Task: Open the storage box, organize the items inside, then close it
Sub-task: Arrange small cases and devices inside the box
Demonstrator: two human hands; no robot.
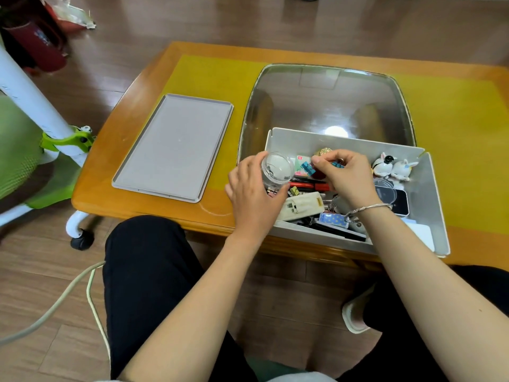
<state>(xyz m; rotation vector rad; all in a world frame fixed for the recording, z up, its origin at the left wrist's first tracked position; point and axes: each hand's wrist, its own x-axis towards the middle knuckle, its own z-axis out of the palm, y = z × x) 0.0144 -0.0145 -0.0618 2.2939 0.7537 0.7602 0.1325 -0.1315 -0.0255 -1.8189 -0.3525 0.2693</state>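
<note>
The white storage box (432, 194) stands open on the table's near right, with its clear lid (327, 103) leaning back behind it. Inside lie several small items: red pens (308, 186), a cream pouch (300, 206), binder clips, two white rabbit figurines (392, 168) and a dark phone-like device (402, 202). My left hand (253, 197) grips a small clear jar (276, 169) at the box's left side. My right hand (347, 175) pinches small blue clips (308, 166) just right of the jar's mouth.
A flat grey tray (173, 147) lies on the wooden table (115, 166) left of the box, over a yellow mat (462, 133). A green and white chair (41, 150) stands at the left. A cable (82, 282) runs over the floor by my knees.
</note>
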